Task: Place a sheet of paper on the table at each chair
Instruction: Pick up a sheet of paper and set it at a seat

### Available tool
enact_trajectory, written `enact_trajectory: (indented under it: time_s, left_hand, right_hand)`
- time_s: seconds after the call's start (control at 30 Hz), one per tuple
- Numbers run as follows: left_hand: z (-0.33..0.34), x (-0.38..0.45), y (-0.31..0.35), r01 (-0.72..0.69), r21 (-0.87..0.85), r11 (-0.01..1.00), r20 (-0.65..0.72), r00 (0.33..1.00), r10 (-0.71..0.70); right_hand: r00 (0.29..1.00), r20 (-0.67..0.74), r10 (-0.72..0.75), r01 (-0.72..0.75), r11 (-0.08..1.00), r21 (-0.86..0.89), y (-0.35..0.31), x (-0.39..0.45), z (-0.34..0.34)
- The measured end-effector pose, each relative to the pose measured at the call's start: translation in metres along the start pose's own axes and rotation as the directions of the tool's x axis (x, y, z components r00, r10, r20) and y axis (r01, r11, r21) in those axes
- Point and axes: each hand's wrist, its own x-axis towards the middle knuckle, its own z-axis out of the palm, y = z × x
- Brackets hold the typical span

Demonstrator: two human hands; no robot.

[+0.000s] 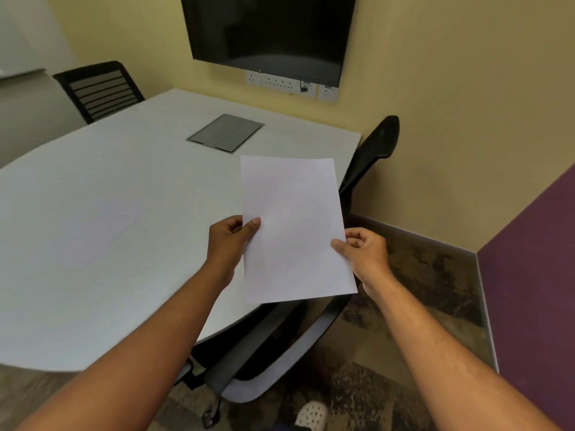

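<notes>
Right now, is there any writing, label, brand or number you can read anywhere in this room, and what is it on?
No text can be read.
White sheet of paper, held by the left hand and right hand: looks blank.
Black wall screen: dark, no readable logo.
White wall sockets: markings too small and blurred.

Sheet of white paper (292,228): held up above the near right edge of the pale grey table (93,213) — its face shows no print that can be read.
Black wall screen (267,29): beyond the table's far edge — dark, no readable logo or characters.
White wall socket strip (280,82): between screen and table — markings too small to read.
Grey hatch (225,132): set in the table top — no label visible.
</notes>
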Motion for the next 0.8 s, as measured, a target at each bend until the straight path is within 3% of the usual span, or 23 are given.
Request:
enact_trajectory:
  time_s: [0.3,0.8]
  left_hand:
    - [0.084,0.070,-0.034,0.026,-0.017,1.000,-0.120,0.992,-0.027]
    - [0.192,0.200,-0.038,0.057,-0.042,0.997,-0.296,0.953,-0.067]
  right_hand:
    - [0.993,0.116,0.035,-0.027,0.998,-0.064,0.020,0.130,-0.039]
    - [0.957,0.281,0.070,-0.027,0.988,-0.154,-0.005,0.343,-0.062]
